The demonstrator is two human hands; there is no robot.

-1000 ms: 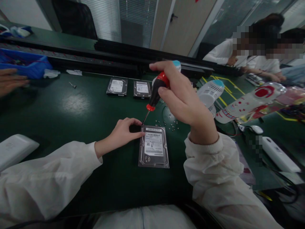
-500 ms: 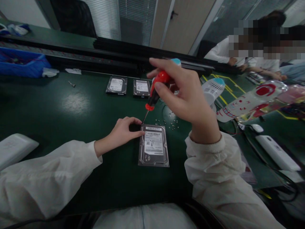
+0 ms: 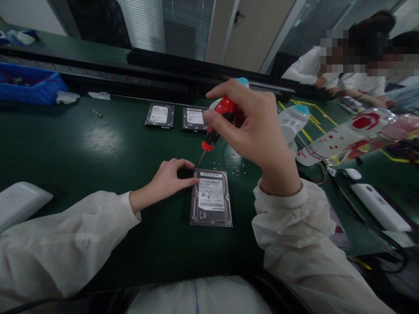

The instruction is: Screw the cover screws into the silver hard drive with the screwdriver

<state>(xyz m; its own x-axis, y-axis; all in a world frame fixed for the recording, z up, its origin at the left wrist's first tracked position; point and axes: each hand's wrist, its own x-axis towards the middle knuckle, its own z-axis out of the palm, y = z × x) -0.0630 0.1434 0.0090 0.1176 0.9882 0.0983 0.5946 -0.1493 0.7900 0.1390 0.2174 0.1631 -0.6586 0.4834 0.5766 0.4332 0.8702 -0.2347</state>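
Left fingers [image 3: 185, 164] against hard drive [image 3: 212, 217], beside screwdriver [image 3: 212, 136]

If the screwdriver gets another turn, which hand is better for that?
Probably the right hand: it holds the screwdriver, tip at the hard drive's corner. The left hand rests beside that corner, thumb at its edge.

The frame was dim and greyish, its strongest glare a pale, mottled patch on the green tabletop [image 3: 147, 150] left of centre, while the bottom middle sank into near-black shadow. Wide-angle distortion tilted the door [image 3: 258, 37] at the top and stretched the white sleeves [image 3: 65, 244] toward the lower corners. Fine print on the central hard drive [image 3: 211, 198] blurred past reading, and coarse pixel blocks masked part of the upper right.
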